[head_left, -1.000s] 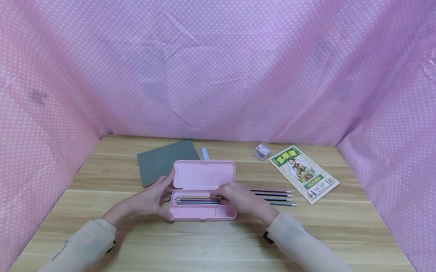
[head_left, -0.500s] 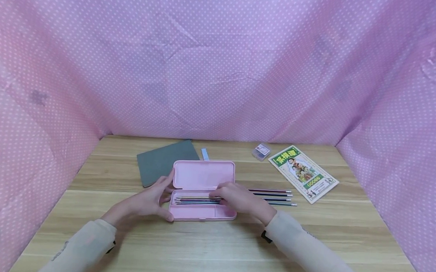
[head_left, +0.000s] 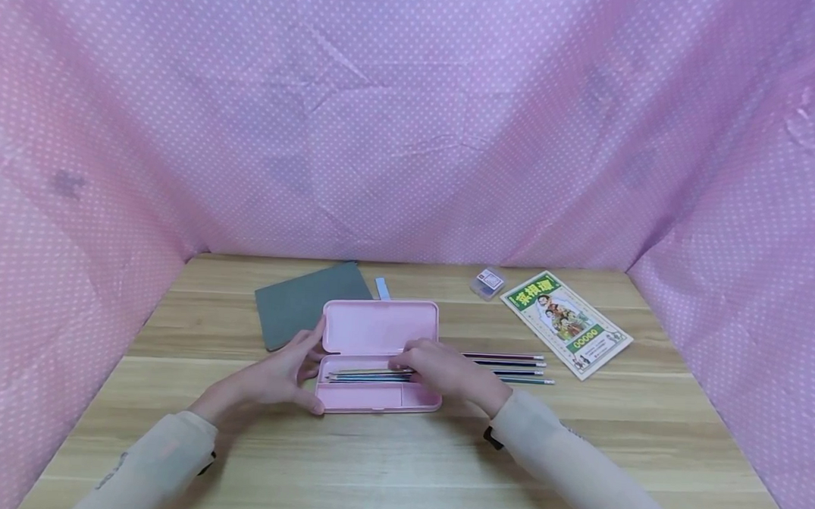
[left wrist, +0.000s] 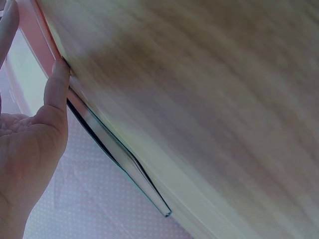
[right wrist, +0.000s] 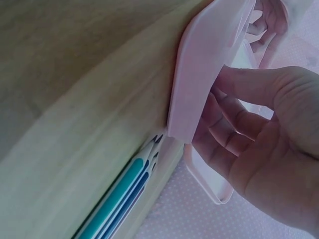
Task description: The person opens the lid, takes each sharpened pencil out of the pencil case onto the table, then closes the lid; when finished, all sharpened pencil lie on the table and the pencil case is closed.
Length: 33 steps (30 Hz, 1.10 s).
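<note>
A pink pencil case (head_left: 360, 395) lies with its lid (head_left: 381, 328) raised at the back. Several pencils (head_left: 368, 376) lie in its long rear compartment, points to the left. My left hand (head_left: 276, 370) spans the case's left end, thumb on the front corner and index finger on the lid's edge. In the left wrist view the thumb (left wrist: 57, 92) is straight against the rim. My right hand (head_left: 446, 374) reaches into the case's right end, fingers curled at the pencils' right ends. The case wall (right wrist: 202, 69) hides those fingertips in the right wrist view.
Several loose pencils (head_left: 512, 363) lie right of the case, tips toward it. Behind it are a grey-green notebook (head_left: 310, 299) and a light blue strip (head_left: 382, 288). A small clear box (head_left: 488, 283) and an illustrated booklet (head_left: 566, 324) lie at the back right.
My right hand has shifted slightly left. Under it the pencils in the case have rolled and tilted a little, so more blue shows. The left hand and the case stay put.
</note>
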Available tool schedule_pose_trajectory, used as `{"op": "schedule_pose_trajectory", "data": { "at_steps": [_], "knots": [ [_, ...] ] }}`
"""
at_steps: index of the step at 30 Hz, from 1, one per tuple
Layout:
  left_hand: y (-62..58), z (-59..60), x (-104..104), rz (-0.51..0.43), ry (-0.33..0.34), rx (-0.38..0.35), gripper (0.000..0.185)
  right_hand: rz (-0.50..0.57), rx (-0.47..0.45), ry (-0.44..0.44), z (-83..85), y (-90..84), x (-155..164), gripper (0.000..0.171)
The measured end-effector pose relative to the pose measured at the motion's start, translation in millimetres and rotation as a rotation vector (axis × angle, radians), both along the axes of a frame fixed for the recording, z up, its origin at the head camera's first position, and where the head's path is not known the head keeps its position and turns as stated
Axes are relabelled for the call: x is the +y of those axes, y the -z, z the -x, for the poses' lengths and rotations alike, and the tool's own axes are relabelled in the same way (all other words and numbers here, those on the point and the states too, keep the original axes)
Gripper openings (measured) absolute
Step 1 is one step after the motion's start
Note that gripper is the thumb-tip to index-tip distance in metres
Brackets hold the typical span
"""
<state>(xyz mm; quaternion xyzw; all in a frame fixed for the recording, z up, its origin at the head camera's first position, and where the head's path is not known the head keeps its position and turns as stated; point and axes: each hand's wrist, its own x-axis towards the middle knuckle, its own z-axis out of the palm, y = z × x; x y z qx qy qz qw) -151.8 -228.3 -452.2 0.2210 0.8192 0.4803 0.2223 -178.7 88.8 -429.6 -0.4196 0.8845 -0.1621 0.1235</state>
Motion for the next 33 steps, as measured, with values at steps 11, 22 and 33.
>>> {"op": "schedule_pose_trajectory", "data": {
  "at_steps": [11, 22, 33],
  "knots": [
    [1.7, 1.0, -0.2, -0.013, 0.008, 0.005, 0.143, 0.04, 0.005, -0.027, 1.4, 0.7, 0.2, 0.026],
    [1.3, 1.0, -0.6, -0.008, 0.007, 0.007, 0.143, 0.062, 0.003, -0.014, 0.6, 1.5, 3.1, 0.028],
    [0.9, 2.4, -0.7, -0.011, 0.01, 0.007, 0.143, 0.071, 0.026, -0.004, 1.2, 2.9, 2.8, 0.025]
  ]
}}
